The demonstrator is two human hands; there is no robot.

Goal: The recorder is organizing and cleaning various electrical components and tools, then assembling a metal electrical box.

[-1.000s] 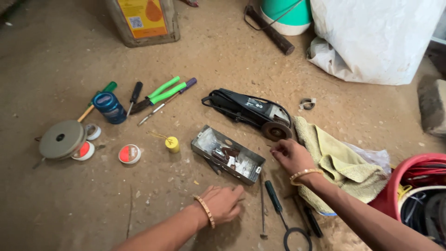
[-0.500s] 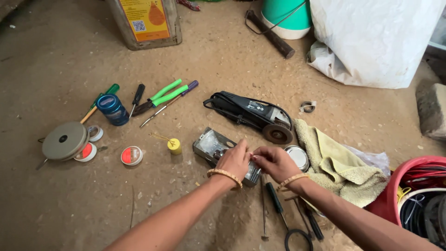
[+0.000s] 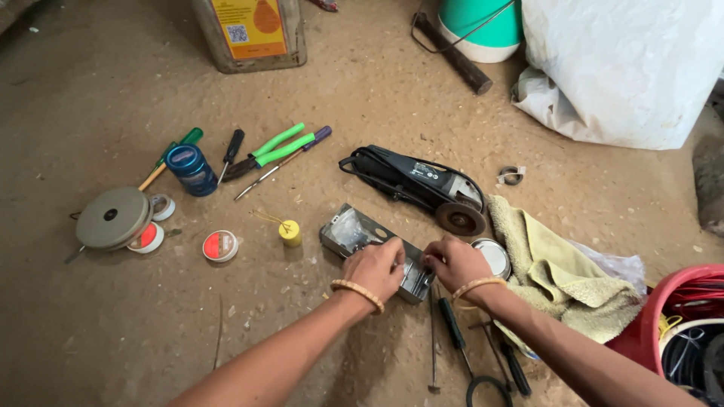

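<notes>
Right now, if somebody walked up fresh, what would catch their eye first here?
Probably the two hands, left hand and right hand, meeting on a small metal box on the sandy floor at the centre. Just behind it lies a black angle grinder, and to the left the bright green-handled pliers stand out among scattered small tools.

2 bare forearms come into view, 1 from 7 o'clock and 1 from 4 o'clock, with no sleeves showing on either. Each wrist carries 1 thin bangle: the left bangle [image 3: 357, 293] is a ridged, beaded-looking ring of pale golden tone, and the right bangle [image 3: 476, 286] is slimmer and smoother, likewise golden. The hands are ungloved, and no rings can be made out on the fingers.
</notes>
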